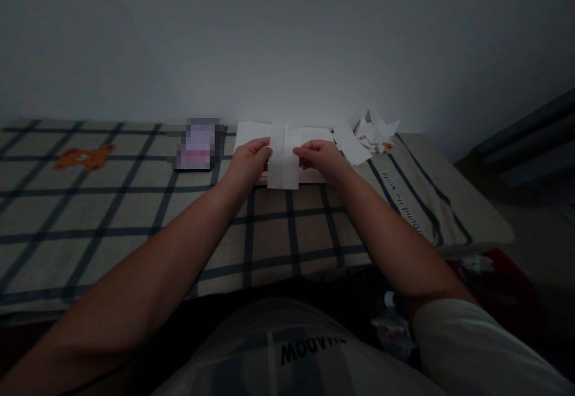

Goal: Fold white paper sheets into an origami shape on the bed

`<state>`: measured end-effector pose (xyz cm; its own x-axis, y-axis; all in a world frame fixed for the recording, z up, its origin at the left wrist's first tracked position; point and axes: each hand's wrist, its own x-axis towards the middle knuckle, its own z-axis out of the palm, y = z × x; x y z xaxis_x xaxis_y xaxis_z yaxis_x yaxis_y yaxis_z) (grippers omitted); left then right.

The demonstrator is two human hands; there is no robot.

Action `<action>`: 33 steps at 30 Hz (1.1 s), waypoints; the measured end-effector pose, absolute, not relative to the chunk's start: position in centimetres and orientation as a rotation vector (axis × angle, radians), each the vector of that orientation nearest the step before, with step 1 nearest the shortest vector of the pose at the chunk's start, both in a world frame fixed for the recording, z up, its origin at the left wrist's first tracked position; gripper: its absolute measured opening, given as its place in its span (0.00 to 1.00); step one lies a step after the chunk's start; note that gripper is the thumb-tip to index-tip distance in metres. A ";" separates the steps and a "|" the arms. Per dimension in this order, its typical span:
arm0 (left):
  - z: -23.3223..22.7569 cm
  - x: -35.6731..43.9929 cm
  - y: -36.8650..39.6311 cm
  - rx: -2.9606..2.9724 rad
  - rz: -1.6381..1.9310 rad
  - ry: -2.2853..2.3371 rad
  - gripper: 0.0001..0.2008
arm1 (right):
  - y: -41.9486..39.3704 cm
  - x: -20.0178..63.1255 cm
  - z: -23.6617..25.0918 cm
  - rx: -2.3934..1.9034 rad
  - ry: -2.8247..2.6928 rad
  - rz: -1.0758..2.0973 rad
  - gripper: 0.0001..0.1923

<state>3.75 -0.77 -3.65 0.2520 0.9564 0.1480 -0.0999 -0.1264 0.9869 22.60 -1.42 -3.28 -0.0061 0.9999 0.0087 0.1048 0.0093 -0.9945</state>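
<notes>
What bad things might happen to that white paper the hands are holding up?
The paper strip is pinched at both edges by the left hand and right hand, so a hard pull might tear it. The room is dim, so a fold may come out crooked. The pile of paper scraps sits near the edge of the checked cloth, by the right arm, and a nudge might knock it off.

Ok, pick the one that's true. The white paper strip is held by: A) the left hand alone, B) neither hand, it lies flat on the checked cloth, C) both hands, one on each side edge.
C: the left hand and right hand each pinch a side edge of the white paper strip in their fingers.
</notes>
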 end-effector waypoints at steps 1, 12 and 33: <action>-3.6 3.7 -0.8 1.368 1.154 0.890 0.17 | -1.4 22.6 -3.3 -1.275 -1.298 1.141 0.10; -3.8 3.4 -0.4 1.504 1.189 1.012 0.21 | -1.3 22.8 -3.4 -1.254 -1.322 1.094 0.10; -4.5 3.2 0.1 1.553 1.232 1.074 0.21 | -0.7 23.4 -3.8 -1.306 -1.393 0.979 0.10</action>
